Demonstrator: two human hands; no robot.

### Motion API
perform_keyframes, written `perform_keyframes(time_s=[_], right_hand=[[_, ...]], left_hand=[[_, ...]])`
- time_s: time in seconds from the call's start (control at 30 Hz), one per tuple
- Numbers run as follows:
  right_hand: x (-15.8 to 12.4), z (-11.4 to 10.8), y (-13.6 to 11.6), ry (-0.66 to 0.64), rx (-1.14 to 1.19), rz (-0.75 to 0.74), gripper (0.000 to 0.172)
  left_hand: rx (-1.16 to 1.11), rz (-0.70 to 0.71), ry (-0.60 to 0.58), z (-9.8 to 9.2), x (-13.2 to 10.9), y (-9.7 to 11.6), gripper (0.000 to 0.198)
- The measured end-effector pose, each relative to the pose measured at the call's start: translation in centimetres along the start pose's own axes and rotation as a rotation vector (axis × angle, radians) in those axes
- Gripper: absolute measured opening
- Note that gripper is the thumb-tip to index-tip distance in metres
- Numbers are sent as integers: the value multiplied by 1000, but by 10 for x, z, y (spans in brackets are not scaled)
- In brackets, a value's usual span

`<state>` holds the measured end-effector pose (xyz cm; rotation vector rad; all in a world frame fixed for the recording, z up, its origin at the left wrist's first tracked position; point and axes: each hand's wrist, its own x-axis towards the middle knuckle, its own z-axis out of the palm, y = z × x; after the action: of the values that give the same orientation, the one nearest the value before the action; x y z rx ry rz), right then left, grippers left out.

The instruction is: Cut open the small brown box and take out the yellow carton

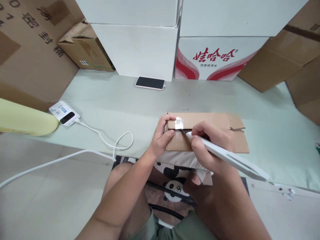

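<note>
Pale green cloth point(100, 91) is spread beneath both grips, and the small cardboard box point(190, 144) is clasped at one end by the left hand point(160, 136), presumably for steadiness. Just beside that hold, a white cutter point(230, 157) is gripped in the right hand's point(213, 143) closed fingers, tip set by the silver tape point(179, 123).

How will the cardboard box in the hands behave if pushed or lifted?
The cardboard box probably won't roll, given its flat sides and straight edges. Its flaps are likely to flex, since they look thin and part at the right end. Weight is hard to judge: the contents are hidden.
</note>
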<state>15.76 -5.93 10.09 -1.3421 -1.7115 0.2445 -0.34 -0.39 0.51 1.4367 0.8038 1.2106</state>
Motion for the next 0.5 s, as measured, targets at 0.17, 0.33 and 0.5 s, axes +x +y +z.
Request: perform_keyframes(time_s=[0.17, 0.33, 0.5], right_hand=[[0, -1, 0, -17, 1, -4, 11], [1, -5, 3, -33, 45, 12, 11], [2, -8, 3, -39, 69, 18, 10]], left_hand=[[2, 2, -8, 0, 0, -1, 44], [4, 5, -1, 0, 0, -2, 46], [4, 38, 1, 1, 0, -1, 44]])
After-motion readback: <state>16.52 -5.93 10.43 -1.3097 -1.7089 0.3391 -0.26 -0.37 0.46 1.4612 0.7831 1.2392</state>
